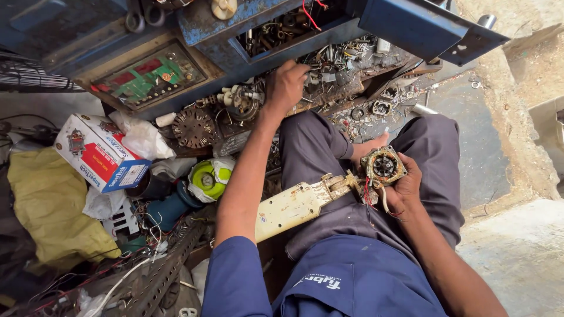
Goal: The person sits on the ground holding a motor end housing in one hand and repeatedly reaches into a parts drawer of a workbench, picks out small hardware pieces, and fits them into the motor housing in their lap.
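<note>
He's sitting on the floor, right hand point(404, 185) gripping a small motor point(383, 167) on its cream bracket point(299, 204), resting over his lap. Left hand point(286, 84) is digging in the blue parts drawer point(329, 40), fingers curled down, can't tell on what. Looks like he's hunting a fitting part next.

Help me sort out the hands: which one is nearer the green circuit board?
Left. The left hand reaches into the parts tray, right of the circuit board; the right hand holds a small motor over the lap, farther off.
</note>
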